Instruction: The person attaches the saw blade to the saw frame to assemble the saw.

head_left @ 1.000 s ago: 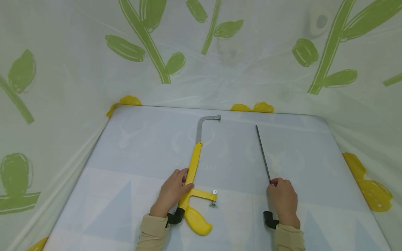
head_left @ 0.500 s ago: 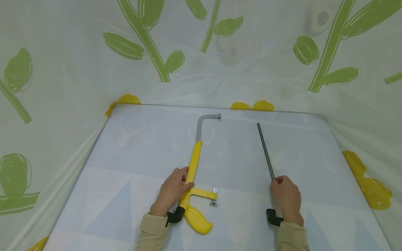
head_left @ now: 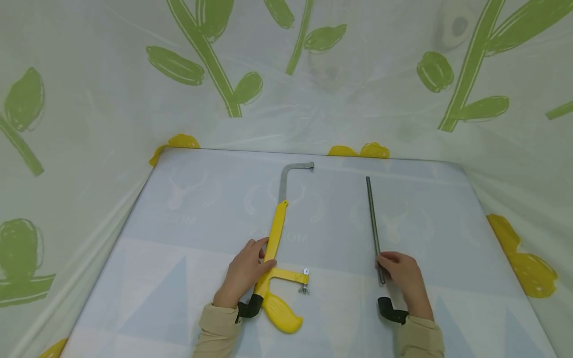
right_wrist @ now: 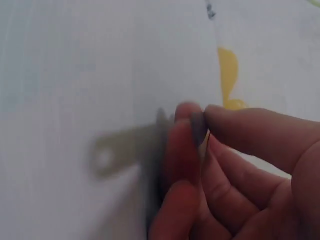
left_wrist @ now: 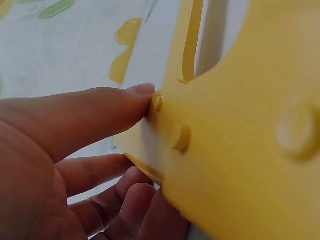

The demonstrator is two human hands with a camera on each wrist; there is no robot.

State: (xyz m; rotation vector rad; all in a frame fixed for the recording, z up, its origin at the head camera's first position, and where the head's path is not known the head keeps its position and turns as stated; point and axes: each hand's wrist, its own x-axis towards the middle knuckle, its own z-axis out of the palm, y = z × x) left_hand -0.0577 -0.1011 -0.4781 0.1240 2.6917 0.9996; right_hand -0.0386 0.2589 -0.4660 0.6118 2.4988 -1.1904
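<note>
A yellow hacksaw frame point(head_left: 278, 223) with a grey bent front arm point(head_left: 284, 181) lies on the table without a blade fitted. My left hand point(head_left: 243, 271) holds its yellow bar between thumb and fingers; in the left wrist view the thumb point(left_wrist: 115, 107) presses the edge of the yellow metal point(left_wrist: 235, 145). To the right, my right hand point(head_left: 403, 273) pinches a thin dark saw blade point(head_left: 373, 214) near its lower end. The right wrist view shows that blade end point(right_wrist: 125, 150), blurred, with a round hole. A wing nut point(head_left: 304, 289) sits on the frame's lower arm.
The frame's yellow handle point(head_left: 284, 318) points toward me. Pale patterned cloth covers the table point(head_left: 331, 318). A leaf-printed sheet point(head_left: 358, 109) rises behind the table and along both sides. Black wrist mounts point(head_left: 389, 311) sit at both cuffs.
My right hand has shifted its hold on the blade, whose lower end now shows below the fingers. The blade has turned slightly toward upright in view. Left hand and frame have stayed put.
</note>
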